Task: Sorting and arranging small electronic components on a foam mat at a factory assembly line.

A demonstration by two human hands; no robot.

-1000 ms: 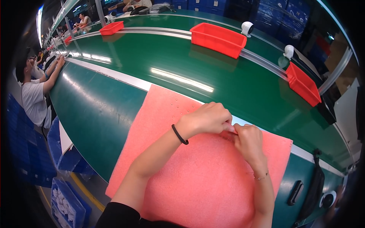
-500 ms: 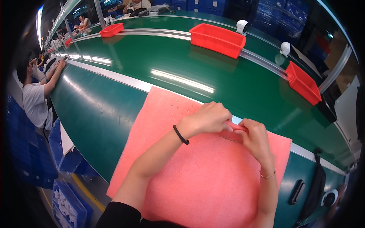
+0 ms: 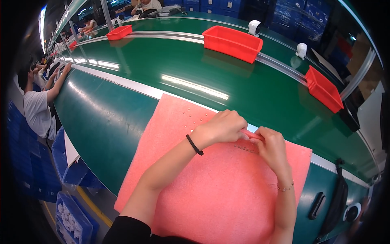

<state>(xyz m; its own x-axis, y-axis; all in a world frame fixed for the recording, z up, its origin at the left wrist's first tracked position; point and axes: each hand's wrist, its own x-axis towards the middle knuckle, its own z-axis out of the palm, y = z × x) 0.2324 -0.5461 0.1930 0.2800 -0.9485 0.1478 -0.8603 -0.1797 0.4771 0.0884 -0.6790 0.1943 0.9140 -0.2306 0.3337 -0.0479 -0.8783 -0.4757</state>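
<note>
A pink foam sheet (image 3: 203,191) lies across the work surface in front of me. Its far edge is bunched up into a fold between my hands. My left hand (image 3: 224,127) pinches this fold from the left, and my right hand (image 3: 273,146) grips it close by on the right, both with fingers curled. Several small shiny round bits (image 3: 194,121) are scattered on the foam beyond my left wrist. Just below the fold runs a row of tiny dark pieces (image 3: 245,149), too small to identify. Part of the fold is hidden by my fingers.
Beyond the foam runs a green belt (image 3: 142,69). Red bins (image 3: 233,49) sit along its far rail. White rounded cameras (image 3: 254,27) stand on a farther belt. A black oblong object (image 3: 317,205) lies at the right. Another person (image 3: 38,105) works at the far left.
The white cameras on the farther belt have shifted slightly left. The person at the left has moved their hands. My hands keep their hold on the foam, almost unmoved.
</note>
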